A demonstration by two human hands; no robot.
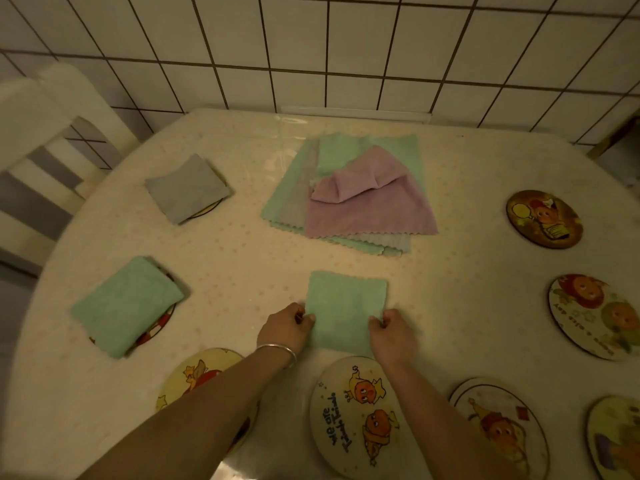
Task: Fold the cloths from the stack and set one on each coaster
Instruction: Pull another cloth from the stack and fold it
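From the head camera, the left hand (287, 325) and right hand (389, 329) each pinch a near corner of the folded green cloth (346, 306) on the table (467, 271). Lift both sides together, keep it flat, then lay it on the coaster (353, 414) just below.

Dim warm yellowish light; soft blur overall; wide-angle bending at edges.

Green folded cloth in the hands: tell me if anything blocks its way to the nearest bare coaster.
Nothing visible does. Both the left hand and the right hand pinch the green folded cloth at its near edge, and the bare coaster lies just beyond that edge, toward the person, with only the right forearm crossing its rim.
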